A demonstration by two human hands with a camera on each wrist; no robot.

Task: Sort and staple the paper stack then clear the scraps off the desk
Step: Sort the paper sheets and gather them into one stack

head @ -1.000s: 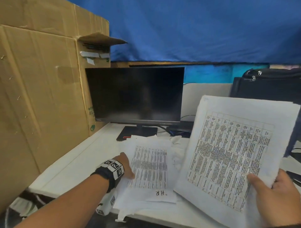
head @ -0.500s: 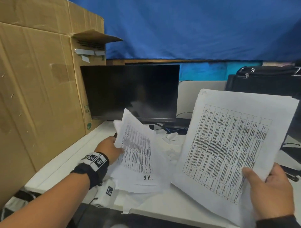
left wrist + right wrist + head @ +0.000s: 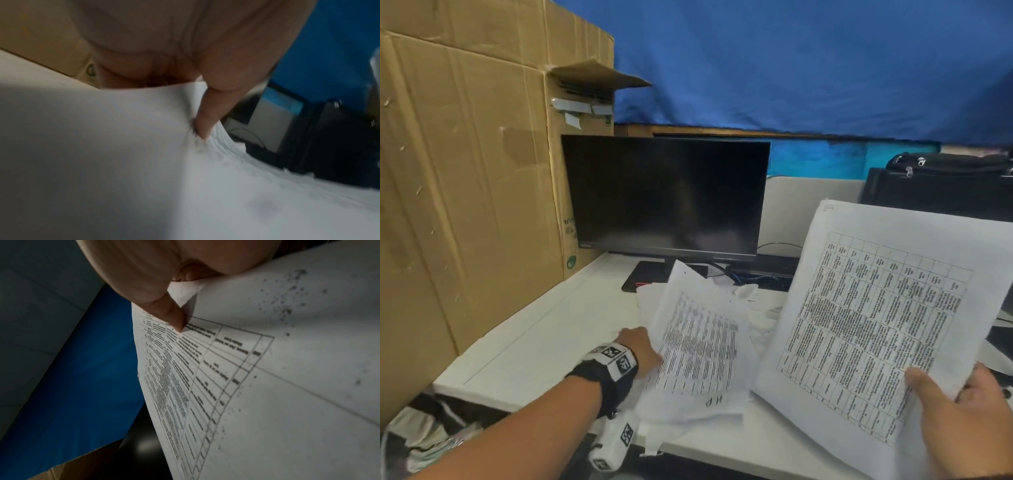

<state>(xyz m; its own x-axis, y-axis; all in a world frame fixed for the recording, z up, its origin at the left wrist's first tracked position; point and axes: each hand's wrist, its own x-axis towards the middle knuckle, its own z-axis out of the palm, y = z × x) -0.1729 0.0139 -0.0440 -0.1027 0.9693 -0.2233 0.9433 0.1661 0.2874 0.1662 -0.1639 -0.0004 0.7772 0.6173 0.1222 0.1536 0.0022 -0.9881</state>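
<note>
Right hand (image 3: 962,421) grips printed table sheets (image 3: 876,329) at near right corner, thumb on top, sheets raised and tilted above counter (image 3: 544,335). Left hand (image 3: 640,349) pinches left edge of paper stack (image 3: 698,346), lifting top sheets off pile at counter's near edge. Dark monitor (image 3: 667,198) far behind; cardboard box (image 3: 465,192) left.

A large cardboard box (image 3: 465,192) is stood at the left edge of the white desk (image 3: 534,342). A dark, switched-off monitor (image 3: 666,195) is set on its stand just beside the box. A black bag (image 3: 941,181) is seen at the right, and a blue sheet (image 3: 808,61) is hung behind everything.
</note>
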